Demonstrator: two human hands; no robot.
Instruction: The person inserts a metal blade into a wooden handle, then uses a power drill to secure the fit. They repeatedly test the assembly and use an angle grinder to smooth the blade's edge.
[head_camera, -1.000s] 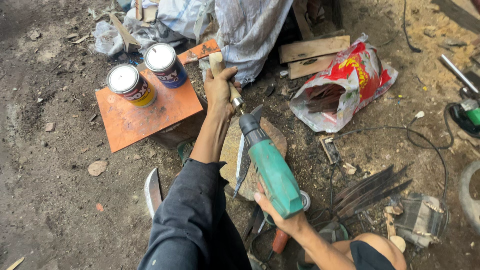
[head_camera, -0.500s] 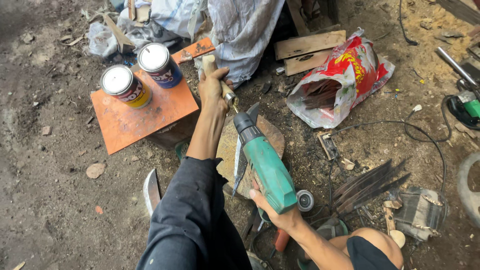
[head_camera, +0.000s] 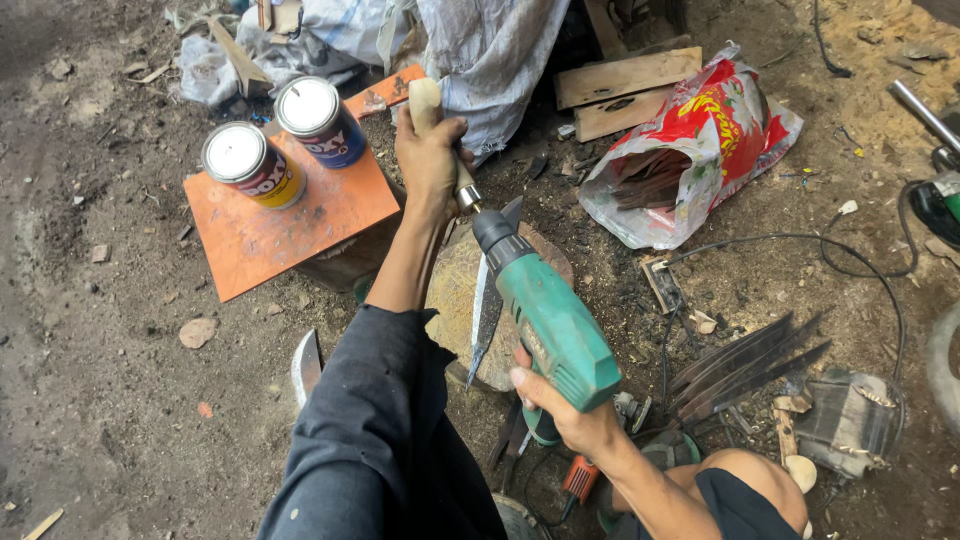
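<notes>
1. Green drill (head_camera: 553, 325): gripped tight by the right hand (head_camera: 565, 415), near the body, nose pointing away toward the left hand. Best kept straight in line with the wooden handle, not tipped to one side.
2. Orange board (head_camera: 285, 205): flat on the dirt floor, just left of the left hand, with two round tins (head_camera: 250, 163) on top. Best left alone, elbow kept clear of it.
3. Red and white bag (head_camera: 690, 150): on the floor, well off to the right of both hands, full of dark metal pieces.
4. Flat stone (head_camera: 455, 290): under the drill and the left arm. Good spot for resting the work if wobbling starts.
5. Dark blades (head_camera: 745, 365): lying in a fan on the floor, right of the right hand. Sharp, so knees and fingers kept away.
6. Wooden handle (head_camera: 427, 105): clenched in the left hand (head_camera: 430, 160), far end of the drill, metal ring (head_camera: 466, 196) at its lower end touching the drill's nose. Needs a firm squeeze, no twisting, fingers back from the spinning tip.
7. Thin blade (head_camera: 487, 305): just beside the drill, on the stone.
</notes>
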